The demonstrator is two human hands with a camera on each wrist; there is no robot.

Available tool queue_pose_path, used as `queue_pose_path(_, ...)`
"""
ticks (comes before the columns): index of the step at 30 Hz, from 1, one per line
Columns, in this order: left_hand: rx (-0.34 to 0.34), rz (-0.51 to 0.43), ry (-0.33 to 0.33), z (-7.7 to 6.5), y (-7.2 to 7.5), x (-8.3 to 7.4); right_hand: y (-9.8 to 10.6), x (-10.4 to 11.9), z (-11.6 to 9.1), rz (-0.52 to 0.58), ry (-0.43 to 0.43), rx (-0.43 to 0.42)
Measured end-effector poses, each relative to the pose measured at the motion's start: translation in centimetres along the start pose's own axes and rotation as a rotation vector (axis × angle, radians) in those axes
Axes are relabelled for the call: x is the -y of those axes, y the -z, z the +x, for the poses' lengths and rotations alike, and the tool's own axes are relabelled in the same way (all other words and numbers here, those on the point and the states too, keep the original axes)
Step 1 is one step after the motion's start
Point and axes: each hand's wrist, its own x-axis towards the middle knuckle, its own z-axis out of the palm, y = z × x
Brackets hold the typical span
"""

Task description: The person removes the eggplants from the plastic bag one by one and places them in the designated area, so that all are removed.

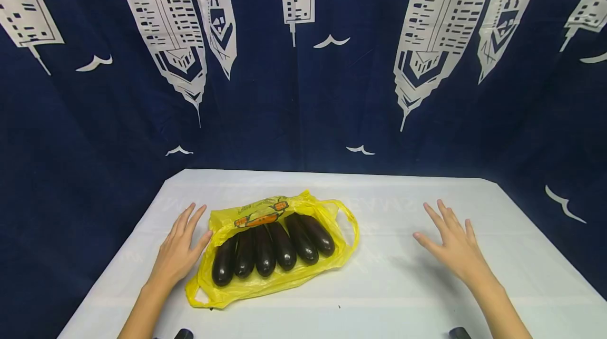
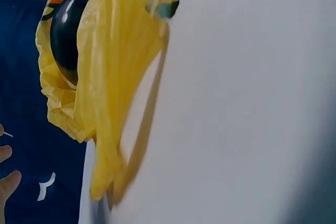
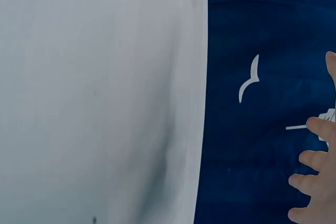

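Several dark, glossy eggplants lie side by side in the mouth of a yellow plastic bag on the table. The bag lies on its side, its loop handles spread to the left and right. My left hand is beside the bag's left edge, fingers spread, holding nothing; its thumb tip overlaps the bag in the head view. Off to the right, my right hand hovers over the table with its fingers apart and holds nothing. The left wrist view shows the bag close up, with one eggplant visible.
The white table reaches back to a dark blue curtain printed with white buildings and birds. Small dark specks lie near the front of the table. Two black objects peek in at the bottom edge, close to the forearms.
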Motion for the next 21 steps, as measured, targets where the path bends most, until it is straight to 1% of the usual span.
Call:
queue_pose_path(4, 0.001, -0.053, 0.023, -0.1, 0.0, -0.2, -0.1, 0.6, 0.0, 0.016, 0.017, -0.003)
queue_pose_path(11, -0.049, -0.203, 0.044, -0.5, -0.6, -0.9, -0.3, 1.6, 0.1, 0.022, 0.038, -0.023)
queue_pose_path(16, -0.108, -0.259, 0.041, -0.8, -1.1, -1.3, -0.5, 2.3, 0.1, 0.021, 0.046, -0.044)
queue_pose_path(21, -0.146, -0.289, 0.058, -1.1, -1.8, -1.6, -0.9, 2.8, 0.1, 0.029, 0.054, -0.061)
